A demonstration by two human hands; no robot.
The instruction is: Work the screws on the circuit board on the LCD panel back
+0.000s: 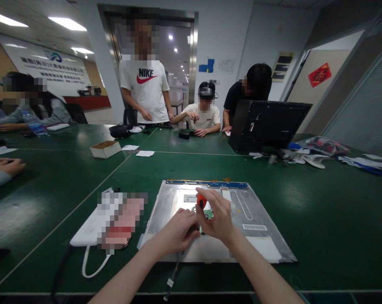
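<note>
A flat display panel (pixel 206 250) lies back side up on the green table, with a blue circuit strip (pixel 210 184) along its far edge. Over its middle, my right hand (pixel 221 215) grips the orange handle of a screwdriver (pixel 201 201) between thumb and fingers. The handle points up; the tip is hidden by my hands. My left hand (pixel 181 226) has its fingers curled low at a small green circuit board (pixel 209 214), and whatever they pinch is out of sight. From beneath my left hand a dark ribbon cable (pixel 175 270) hangs over the panel's near edge.
Left of the panel lie a white power bank (pixel 91 228) and a pixelated pink phone (pixel 123 223), joined by a white cable (pixel 92 276). Farther off are an open box (pixel 105 149), a black monitor (pixel 268 126) and loose parts (pixel 292 156). Several people are around the table.
</note>
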